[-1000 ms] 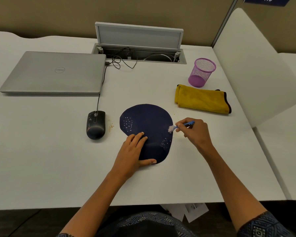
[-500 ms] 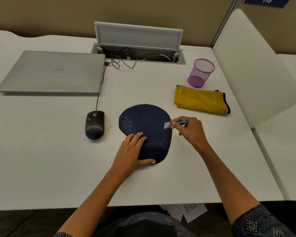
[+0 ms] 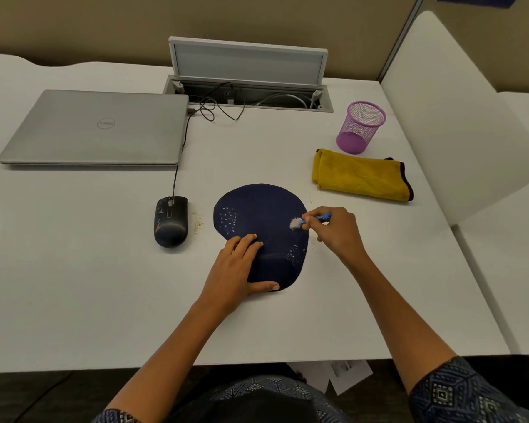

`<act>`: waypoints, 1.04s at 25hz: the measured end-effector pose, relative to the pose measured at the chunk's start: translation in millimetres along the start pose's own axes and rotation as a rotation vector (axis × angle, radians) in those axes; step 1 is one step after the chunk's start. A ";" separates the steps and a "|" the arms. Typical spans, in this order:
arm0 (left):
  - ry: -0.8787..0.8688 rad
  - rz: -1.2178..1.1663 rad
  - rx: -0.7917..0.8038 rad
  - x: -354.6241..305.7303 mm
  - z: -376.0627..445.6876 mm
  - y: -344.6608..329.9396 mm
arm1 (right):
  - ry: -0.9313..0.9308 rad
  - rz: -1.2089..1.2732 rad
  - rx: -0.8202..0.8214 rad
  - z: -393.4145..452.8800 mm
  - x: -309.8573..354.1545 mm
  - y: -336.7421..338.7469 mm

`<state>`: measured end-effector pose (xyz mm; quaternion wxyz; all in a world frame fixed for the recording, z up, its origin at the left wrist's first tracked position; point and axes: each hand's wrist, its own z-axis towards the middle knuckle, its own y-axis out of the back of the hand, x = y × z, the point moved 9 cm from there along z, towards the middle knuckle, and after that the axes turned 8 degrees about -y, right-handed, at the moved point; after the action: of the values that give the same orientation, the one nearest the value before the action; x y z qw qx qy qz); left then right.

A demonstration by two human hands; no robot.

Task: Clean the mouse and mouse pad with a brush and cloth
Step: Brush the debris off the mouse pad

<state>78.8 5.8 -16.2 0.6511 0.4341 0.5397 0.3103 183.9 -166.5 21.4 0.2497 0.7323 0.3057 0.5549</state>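
Observation:
A dark blue rounded mouse pad [image 3: 261, 209] with pale speckles lies in the middle of the white desk. My left hand [image 3: 237, 271] rests flat on its near left part, fingers spread. My right hand [image 3: 336, 232] grips a small blue-handled brush [image 3: 310, 220]; its white bristles touch the pad's right side. A black wired mouse [image 3: 170, 221] sits left of the pad, with crumbs on the desk between them. A folded yellow cloth [image 3: 361, 175] lies beyond my right hand.
A shut silver laptop [image 3: 95, 128] lies at the back left, the mouse cable running to it. A purple mesh cup [image 3: 361, 126] stands behind the cloth. An open cable box [image 3: 248, 93] sits at the desk's back. A white divider [image 3: 458, 117] borders the right.
The brush head has moved left from the pad's right edge onto its surface. My left hand has stayed flat on the pad.

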 end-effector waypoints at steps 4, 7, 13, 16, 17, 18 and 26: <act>0.006 -0.011 -0.003 0.6 -0.6 -0.2 | -0.131 -0.142 -0.069 0.0 -25.1 14.4; -0.001 -0.008 -0.010 0.7 -0.3 -0.2 | -0.036 -0.020 -0.037 -1.4 -9.2 15.6; 0.003 -0.006 0.002 1.7 -0.2 -1.2 | 0.033 -0.021 0.041 -7.7 6.5 -7.0; 0.006 -0.014 -0.004 1.9 0.1 -0.9 | -0.061 -0.057 0.001 -9.5 -16.8 8.8; 0.005 -0.014 -0.006 1.7 0.2 -0.5 | -0.087 -0.037 -0.002 -9.6 -21.0 13.2; 0.003 -0.013 -0.009 1.6 0.1 -0.2 | -0.099 0.002 -0.003 -8.9 -21.9 15.8; 0.001 -0.019 0.000 0.5 1.0 1.1 | 0.046 0.008 0.064 -15.1 -7.3 -5.4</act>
<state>79.9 6.5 -15.5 0.6539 0.4288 0.5440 0.3042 166.9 -167.7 16.6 0.2168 0.7282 0.3259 0.5626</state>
